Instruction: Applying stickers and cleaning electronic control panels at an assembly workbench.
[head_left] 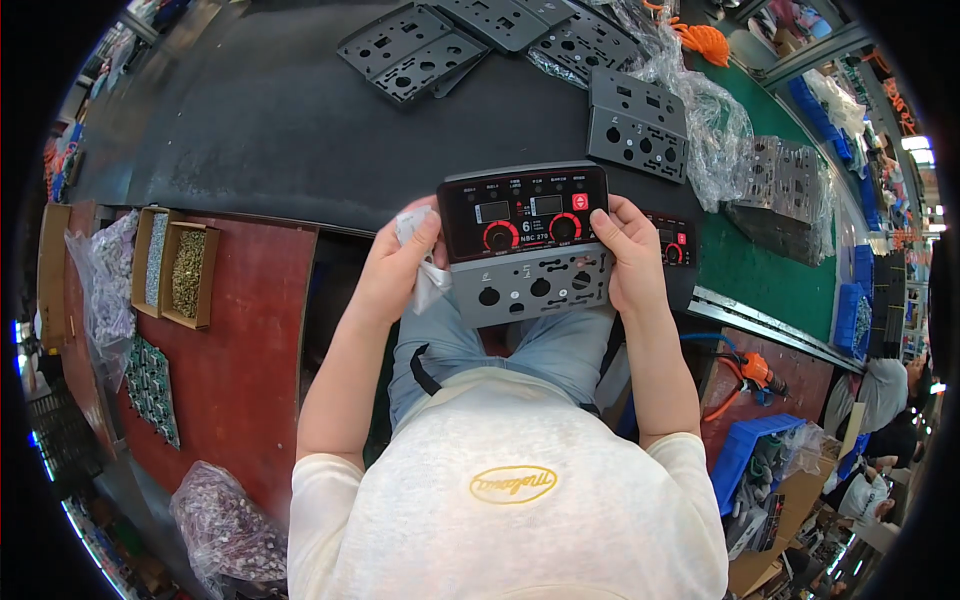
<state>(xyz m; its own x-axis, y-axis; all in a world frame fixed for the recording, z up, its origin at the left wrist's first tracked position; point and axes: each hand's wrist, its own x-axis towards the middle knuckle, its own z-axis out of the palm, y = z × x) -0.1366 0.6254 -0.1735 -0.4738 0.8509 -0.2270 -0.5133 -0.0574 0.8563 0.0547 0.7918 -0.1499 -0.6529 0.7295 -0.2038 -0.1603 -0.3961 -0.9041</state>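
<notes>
control panel (525, 240), held at both edges, presumably for steadiness: right hand (635, 250) pinching its right edge, left hand (398, 265) pinching white cloth (431, 287) at its left.

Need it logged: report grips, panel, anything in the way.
Left grip on control panel, also holding white material. Right grip on panel's right edge. Panel over lap. Nothing visibly blocking it; second panel partly behind right grip.

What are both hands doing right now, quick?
Left hand: closed on a crumpled white wipe, at the panel's left edge.
Right hand: closed, holding the panel's right edge, thumb on the front.
</notes>
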